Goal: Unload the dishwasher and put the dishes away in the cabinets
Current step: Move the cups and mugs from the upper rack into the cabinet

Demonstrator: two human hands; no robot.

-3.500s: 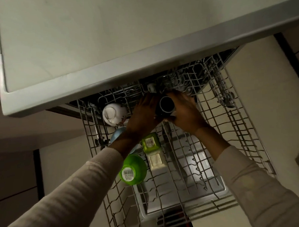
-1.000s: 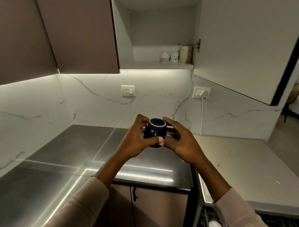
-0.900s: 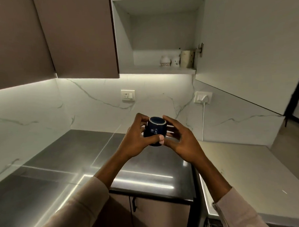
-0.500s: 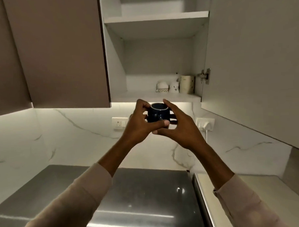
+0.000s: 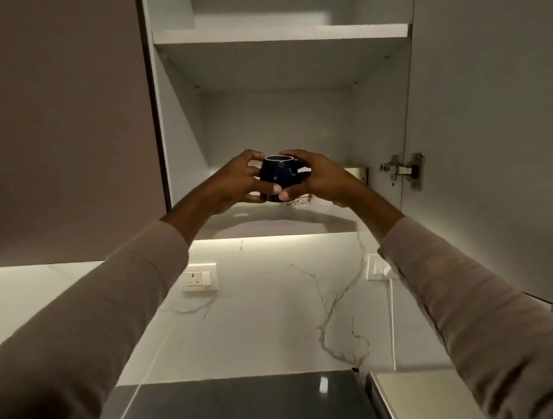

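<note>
A dark blue cup (image 5: 278,177) is held upright just above the lower shelf (image 5: 269,224) of an open wall cabinet (image 5: 182,118). The left hand (image 5: 236,184) and right hand (image 5: 321,179) curl their fingers (image 5: 254,155) round it (patterned crockery (image 5: 297,202) peeks out behind). A marble backsplash (image 5: 273,320) is lit below.

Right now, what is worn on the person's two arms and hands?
The left sleeve and right sleeve are long, light beige fabric, ending above the wrists. The left hand and right hand are bare: no gloves, watch or rings visible.
</note>
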